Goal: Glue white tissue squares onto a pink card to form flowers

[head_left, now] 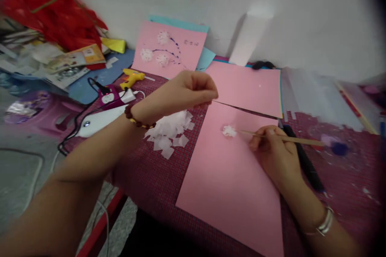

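Observation:
My left hand [196, 88] hovers over the upper left corner of a pink sheet of paper [235, 192], its thumb and fingertips pinched together; whatever they may hold does not show. My right hand [276, 152] grips a thin wooden stick [301, 140] whose pointed tip is aimed left. Just left of that tip, a small white ruffled paper tuft [229, 131] sits on the pink sheet. A pile of small white paper squares [171, 128] lies on the table left of the sheet, partly behind my left wrist.
A pink picture with white puffy flowers [171, 48] leans at the wall. On the left are a yellow glue gun [132, 77], a purple power socket [108, 95] and a white power bank [102, 122]. A black pen [310, 168] and a clear dish with paint [337, 148] lie at right.

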A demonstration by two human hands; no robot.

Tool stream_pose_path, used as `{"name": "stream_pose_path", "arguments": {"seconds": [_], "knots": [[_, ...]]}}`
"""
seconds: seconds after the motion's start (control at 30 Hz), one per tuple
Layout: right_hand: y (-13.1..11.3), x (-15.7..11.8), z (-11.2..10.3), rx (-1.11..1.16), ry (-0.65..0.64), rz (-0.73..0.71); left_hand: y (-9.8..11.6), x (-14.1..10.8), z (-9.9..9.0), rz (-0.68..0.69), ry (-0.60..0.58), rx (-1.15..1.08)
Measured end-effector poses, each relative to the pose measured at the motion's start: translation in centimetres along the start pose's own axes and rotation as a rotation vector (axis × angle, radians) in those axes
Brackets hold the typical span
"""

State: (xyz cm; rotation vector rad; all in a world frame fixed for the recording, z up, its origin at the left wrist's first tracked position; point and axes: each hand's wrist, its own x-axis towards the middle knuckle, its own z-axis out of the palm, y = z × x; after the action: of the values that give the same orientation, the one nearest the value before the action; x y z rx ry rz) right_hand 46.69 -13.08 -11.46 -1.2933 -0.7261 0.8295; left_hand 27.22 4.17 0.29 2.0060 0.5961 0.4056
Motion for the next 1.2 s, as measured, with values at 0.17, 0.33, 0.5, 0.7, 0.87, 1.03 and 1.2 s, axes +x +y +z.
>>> {"name": "stream_pose_path", "arguments": {"seconds": [0.17,0.33,0.5,0.7,0.87,1.03,1.2], "knots": [[0.4,-0.1,-0.2,-0.072,-0.025,-0.029,-2.7,-3.6,0.3,0.117,-0.41,0.537],[0.6,-0.2,-0.2,-0.094,-0.035,-0.05,-5.3,-6.7,0.2,0.284,-0.424,0.757],[0.3,-0.5,0.0,-0.119,-0.059,-0.084,-7.6,-6.4,0.5,0.353,-0.325,0.749],[0.0,-1.3,-0.2,-0.294,-0.201,-0.151,-6.2,-4.9,1.7,0.303,-0.141,0.512],[-0.5,-1.9,0.5,-0.446,-0.305,-0.158,-3.9,-2.2,3.4,0.008,0.026,0.372],[-0.5,-2.0,0.8,-0.532,-0.276,-0.201,-4.2,0.6,5.6,-0.023,0.084,0.232],[0.0,-1.7,0.6,-0.506,-0.18,-0.165,-5.1,1.3,6.8,-0.065,0.003,0.141]]}}
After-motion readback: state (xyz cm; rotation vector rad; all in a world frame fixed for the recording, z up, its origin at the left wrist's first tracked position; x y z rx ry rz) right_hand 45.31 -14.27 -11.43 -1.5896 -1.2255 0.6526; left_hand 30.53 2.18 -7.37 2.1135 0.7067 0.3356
